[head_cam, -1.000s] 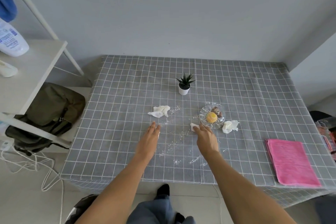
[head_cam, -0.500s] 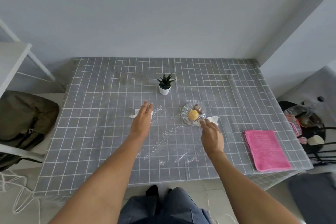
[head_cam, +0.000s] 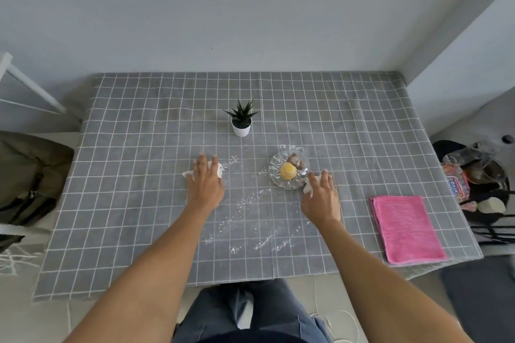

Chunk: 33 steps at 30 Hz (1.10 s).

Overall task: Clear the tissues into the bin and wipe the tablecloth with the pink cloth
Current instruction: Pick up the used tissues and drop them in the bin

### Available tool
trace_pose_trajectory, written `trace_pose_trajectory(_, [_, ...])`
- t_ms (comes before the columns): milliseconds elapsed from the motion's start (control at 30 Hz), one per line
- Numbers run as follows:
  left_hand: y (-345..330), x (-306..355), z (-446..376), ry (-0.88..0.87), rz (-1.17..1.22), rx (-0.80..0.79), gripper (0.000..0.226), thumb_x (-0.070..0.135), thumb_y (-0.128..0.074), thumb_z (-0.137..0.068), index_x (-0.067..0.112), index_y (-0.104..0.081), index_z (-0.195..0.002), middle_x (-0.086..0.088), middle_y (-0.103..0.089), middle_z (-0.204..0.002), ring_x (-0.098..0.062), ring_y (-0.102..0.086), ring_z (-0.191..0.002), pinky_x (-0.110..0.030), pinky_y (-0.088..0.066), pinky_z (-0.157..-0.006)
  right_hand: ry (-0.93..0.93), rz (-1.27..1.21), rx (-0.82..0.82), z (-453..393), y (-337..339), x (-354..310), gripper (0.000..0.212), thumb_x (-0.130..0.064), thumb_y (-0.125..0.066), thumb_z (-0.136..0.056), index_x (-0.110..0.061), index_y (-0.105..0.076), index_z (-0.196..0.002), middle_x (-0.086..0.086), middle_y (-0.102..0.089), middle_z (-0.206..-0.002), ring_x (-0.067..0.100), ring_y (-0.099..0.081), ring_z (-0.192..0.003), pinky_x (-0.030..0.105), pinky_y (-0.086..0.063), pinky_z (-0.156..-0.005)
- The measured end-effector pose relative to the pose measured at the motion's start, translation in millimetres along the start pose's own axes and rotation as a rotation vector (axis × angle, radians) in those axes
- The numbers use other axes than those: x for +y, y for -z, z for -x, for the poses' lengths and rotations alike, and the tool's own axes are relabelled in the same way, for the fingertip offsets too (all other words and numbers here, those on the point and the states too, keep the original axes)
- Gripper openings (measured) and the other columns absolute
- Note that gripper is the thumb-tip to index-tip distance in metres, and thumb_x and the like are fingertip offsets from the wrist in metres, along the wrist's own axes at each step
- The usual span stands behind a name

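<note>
My left hand (head_cam: 205, 182) lies with its fingers spread on a crumpled white tissue (head_cam: 187, 174) at the middle left of the grey checked tablecloth (head_cam: 139, 203). My right hand (head_cam: 322, 196) reaches over a second tissue (head_cam: 307, 189) just right of the glass bowl, fingers curling onto it; most of that tissue is hidden under the hand. White crumbs (head_cam: 245, 203) are scattered between my arms. The folded pink cloth (head_cam: 407, 228) lies near the table's right front corner. A black bin (head_cam: 498, 195) with rubbish in it stands off the table's right edge.
A small potted plant (head_cam: 241, 121) stands behind my hands. The glass bowl (head_cam: 278, 182) holds a yellow item and brown ones. A dark backpack (head_cam: 28, 175) sits on the left beside a white shelf frame (head_cam: 30, 89). Walls close the back and right.
My left hand moved forward onto the left tissue. My right hand went from the small tissue left of the bowl to the one on its right; the small tissue no longer lies there.
</note>
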State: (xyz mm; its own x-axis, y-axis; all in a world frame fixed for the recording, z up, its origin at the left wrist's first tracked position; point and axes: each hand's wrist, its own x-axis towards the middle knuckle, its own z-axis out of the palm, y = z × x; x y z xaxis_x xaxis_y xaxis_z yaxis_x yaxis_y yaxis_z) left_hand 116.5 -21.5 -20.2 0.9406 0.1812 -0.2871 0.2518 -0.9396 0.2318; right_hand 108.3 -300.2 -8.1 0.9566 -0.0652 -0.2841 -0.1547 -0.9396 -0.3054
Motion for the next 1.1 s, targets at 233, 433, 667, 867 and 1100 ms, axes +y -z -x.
trace_pose_trajectory(233, [-3.7,3.3,-4.3,0.076,0.047,0.03,0.051,0.041,-0.037,-0.1,0.027,-0.027,-0.147,-0.021,-0.003,-0.157,-0.044,-0.004,-0.143,-0.063,-0.017,-0.109,0.065,-0.101,0.015,-9.2,-5.5,8.2,0.066,-0.033,-0.051,-0.093,-0.013,-0.023,-0.15,0.02,-0.009,-0.157,0.037,-0.005,-0.145,0.045,-0.013,-0.117])
trace_pose_trajectory(433, [-7.7,9.0,-1.7,0.047,0.107,0.112,0.043,0.02,-0.045,-0.099,0.014,-0.041,-0.141,-0.023,-0.021,-0.154,-0.04,-0.017,-0.143,-0.06,-0.026,-0.11,0.06,-0.137,0.086,-5.4,-24.6,11.7,0.054,-0.028,-0.045,-0.099,-0.012,-0.028,-0.148,0.021,-0.022,-0.153,0.037,-0.017,-0.143,0.05,-0.027,-0.114])
trace_pose_trajectory(667, [-17.0,-3.3,1.6,-0.052,0.158,0.16,0.037,-0.002,-0.062,-0.085,0.002,-0.056,-0.121,-0.021,-0.047,-0.138,-0.037,-0.04,-0.133,-0.056,-0.041,-0.098,0.049,-0.199,0.208,-4.2,-27.0,6.2,0.037,-0.012,-0.052,-0.096,-0.007,-0.048,-0.132,0.016,-0.047,-0.134,0.035,-0.042,-0.122,0.051,-0.045,-0.097])
trace_pose_trajectory(867, [-9.5,-12.1,12.6,-0.147,0.147,0.183,0.049,-0.018,-0.054,-0.082,-0.005,-0.05,-0.13,-0.027,-0.038,-0.144,-0.038,-0.034,-0.137,-0.044,-0.034,-0.11,0.01,-0.173,0.22,18.2,-25.6,-3.0,0.038,-0.006,-0.049,-0.096,-0.006,-0.048,-0.134,0.025,-0.039,-0.142,0.041,-0.037,-0.127,0.055,-0.042,-0.098])
trace_pose_trajectory(1100, [-1.2,-28.9,46.3,-0.217,0.199,0.219,0.065,-0.014,-0.044,-0.09,0.006,-0.024,-0.149,-0.017,-0.014,-0.157,-0.032,-0.017,-0.145,-0.042,-0.024,-0.117,0.147,-0.122,0.186,51.9,-38.1,-38.1,0.053,0.007,-0.047,-0.093,-0.007,-0.039,-0.142,0.021,-0.034,-0.149,0.038,-0.032,-0.137,0.051,-0.039,-0.105])
